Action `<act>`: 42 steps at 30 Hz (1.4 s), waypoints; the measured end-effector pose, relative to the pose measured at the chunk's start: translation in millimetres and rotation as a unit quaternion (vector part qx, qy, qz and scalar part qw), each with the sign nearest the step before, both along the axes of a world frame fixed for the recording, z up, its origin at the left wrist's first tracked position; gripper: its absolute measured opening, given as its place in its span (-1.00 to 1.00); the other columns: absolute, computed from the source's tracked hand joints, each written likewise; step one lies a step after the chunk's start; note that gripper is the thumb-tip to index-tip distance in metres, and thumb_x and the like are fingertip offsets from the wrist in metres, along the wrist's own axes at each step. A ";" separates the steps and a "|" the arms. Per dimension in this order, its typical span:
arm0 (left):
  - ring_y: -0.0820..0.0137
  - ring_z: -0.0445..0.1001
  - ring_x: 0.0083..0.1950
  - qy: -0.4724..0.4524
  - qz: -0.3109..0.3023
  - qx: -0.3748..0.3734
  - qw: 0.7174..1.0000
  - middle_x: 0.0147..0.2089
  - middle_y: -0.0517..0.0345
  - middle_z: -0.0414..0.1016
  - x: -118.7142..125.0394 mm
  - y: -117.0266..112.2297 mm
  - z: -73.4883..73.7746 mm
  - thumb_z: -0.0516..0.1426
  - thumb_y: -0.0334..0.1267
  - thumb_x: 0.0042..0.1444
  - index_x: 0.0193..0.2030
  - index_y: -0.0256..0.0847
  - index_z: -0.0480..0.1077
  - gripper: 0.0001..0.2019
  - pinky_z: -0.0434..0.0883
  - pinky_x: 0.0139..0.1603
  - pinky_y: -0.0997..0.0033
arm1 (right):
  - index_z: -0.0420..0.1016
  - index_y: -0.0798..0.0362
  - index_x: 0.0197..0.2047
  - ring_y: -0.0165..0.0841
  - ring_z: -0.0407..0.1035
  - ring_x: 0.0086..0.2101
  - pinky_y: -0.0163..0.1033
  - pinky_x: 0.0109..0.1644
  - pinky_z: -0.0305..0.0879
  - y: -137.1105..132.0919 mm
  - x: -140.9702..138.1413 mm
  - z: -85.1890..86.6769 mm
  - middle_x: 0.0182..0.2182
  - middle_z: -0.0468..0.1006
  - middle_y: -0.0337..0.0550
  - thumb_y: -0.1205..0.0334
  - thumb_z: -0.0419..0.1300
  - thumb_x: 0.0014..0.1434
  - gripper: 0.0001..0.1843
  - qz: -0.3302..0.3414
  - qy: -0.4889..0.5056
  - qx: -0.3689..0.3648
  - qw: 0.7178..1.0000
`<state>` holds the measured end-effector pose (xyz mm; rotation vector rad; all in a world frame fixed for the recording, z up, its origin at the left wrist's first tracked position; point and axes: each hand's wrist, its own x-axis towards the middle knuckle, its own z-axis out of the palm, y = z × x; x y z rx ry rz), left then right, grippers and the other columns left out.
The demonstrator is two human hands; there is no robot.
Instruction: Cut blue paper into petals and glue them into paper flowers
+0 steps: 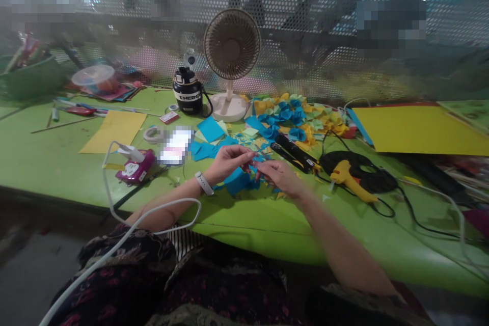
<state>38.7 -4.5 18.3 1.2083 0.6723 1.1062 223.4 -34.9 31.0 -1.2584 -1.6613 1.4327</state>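
Observation:
My left hand [228, 159] and my right hand [278, 175] meet over the green table [57, 163], fingers pinched together on a small piece of blue paper [255, 165] held between them. A white band sits on my left wrist. Below the hands lie blue paper pieces [239, 181]. More blue squares [210, 130] lie just beyond. A heap of folded blue, yellow and green paper flowers [294, 114] sits further back.
A yellow glue gun [349, 178] with black cable lies right of my hands, black tools [294, 153] beside it. A small fan [232, 56], a black jug [187, 91], yellow sheets [416, 130], a pink device [135, 168] with white cable and a tape roll [153, 134] stand around.

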 end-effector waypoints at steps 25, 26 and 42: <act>0.49 0.51 -0.51 -0.031 0.053 -0.002 0.998 -0.45 0.12 0.60 8.5 -4.4 -8.4 0.44 0.03 -0.18 -0.35 -0.31 0.54 -0.57 0.47 -0.43 0.49 | 0.32 -0.01 -0.47 -0.35 0.24 -0.51 -0.23 -0.36 0.19 -0.5 -4.1 -4.5 -0.58 0.35 -0.23 -0.20 -0.01 0.33 -0.49 -0.130 -0.120 0.265 0.948; 0.48 0.52 -0.50 -0.033 0.054 -0.002 0.998 -0.44 0.11 0.61 8.4 -4.1 -8.6 0.44 0.03 -0.19 -0.35 -0.31 0.55 -0.57 0.47 -0.42 0.48 | 0.32 -0.01 -0.47 -0.36 0.23 -0.51 -0.23 -0.37 0.18 -0.3 -3.6 -4.1 -0.58 0.34 -0.23 -0.20 0.00 0.33 -0.50 -0.130 -0.119 0.264 0.948; 0.50 0.49 -0.53 -0.042 0.067 0.003 0.997 -0.50 0.14 0.58 7.0 -4.2 -6.8 0.44 0.00 -0.17 -0.42 -0.29 0.56 -0.62 0.46 -0.44 0.48 | 0.46 0.01 -0.29 -0.38 0.31 -0.54 -0.24 -0.43 0.29 -1.4 -0.4 -6.8 -0.53 0.45 -0.24 -0.19 0.11 0.27 -0.59 -0.076 -0.052 0.193 0.977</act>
